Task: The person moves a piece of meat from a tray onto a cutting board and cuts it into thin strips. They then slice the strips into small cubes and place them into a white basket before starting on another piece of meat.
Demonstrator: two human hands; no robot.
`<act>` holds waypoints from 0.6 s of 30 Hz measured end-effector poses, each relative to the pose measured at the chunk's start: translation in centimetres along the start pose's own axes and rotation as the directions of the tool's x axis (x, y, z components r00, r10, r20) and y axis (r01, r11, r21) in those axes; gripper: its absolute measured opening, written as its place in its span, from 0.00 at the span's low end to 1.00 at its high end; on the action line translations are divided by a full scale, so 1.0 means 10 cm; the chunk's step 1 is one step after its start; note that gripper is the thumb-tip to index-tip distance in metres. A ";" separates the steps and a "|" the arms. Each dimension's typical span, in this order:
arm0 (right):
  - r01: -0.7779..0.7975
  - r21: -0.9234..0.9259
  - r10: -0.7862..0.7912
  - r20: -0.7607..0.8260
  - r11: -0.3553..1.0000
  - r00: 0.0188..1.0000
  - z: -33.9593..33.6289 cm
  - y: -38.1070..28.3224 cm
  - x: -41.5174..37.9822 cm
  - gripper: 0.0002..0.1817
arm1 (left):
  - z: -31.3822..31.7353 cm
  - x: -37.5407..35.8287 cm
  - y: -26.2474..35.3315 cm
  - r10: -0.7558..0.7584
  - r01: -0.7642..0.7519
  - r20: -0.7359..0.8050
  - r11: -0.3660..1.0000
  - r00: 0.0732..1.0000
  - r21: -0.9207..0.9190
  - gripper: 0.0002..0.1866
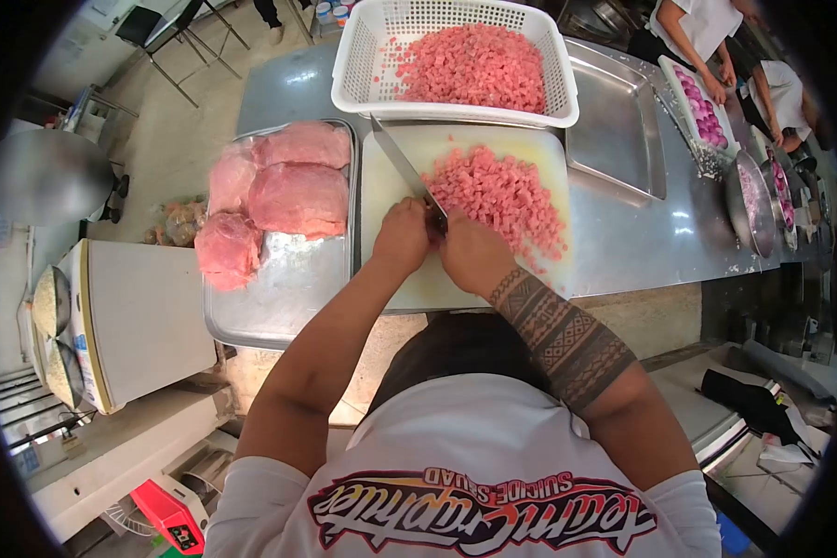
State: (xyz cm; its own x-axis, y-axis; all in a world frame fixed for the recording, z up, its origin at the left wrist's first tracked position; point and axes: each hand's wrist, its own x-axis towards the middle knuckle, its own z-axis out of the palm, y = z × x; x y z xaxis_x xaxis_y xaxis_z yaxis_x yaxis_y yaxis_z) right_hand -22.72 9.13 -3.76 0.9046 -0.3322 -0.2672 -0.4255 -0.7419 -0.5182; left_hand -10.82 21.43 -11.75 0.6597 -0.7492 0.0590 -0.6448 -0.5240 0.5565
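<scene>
A long-bladed knife slants over the white cutting board, its tip toward the basket and its handle end down between my hands. My right hand is closed at the handle end. Close against it, my left hand is also closed, and what its fingers hold is hidden. Beyond my hands, a heap of diced pink meat lies on the board. On the left, several large raw meat pieces rest in a metal tray.
A white perforated basket of diced meat stands behind the board. Right of it is a shallow metal tray. Farther right, people's hands work near a tray of purple onions and a metal bowl.
</scene>
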 end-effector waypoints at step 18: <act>0.129 -0.031 -0.126 0.065 0.991 0.990 -0.44 0.06 -0.83 0.14 | -0.20 -0.17 0.19 -0.053 0.052 0.109 0.999 0.993 0.007 0.07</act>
State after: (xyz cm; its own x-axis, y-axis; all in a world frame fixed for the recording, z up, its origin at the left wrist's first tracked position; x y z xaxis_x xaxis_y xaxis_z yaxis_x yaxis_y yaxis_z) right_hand -30.40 8.93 1.71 0.9475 -0.1972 -0.2519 -0.3047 -0.7962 -0.5228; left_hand -12.37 22.51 -9.13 0.6471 -0.7599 -0.0608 -0.6121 -0.5655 0.5528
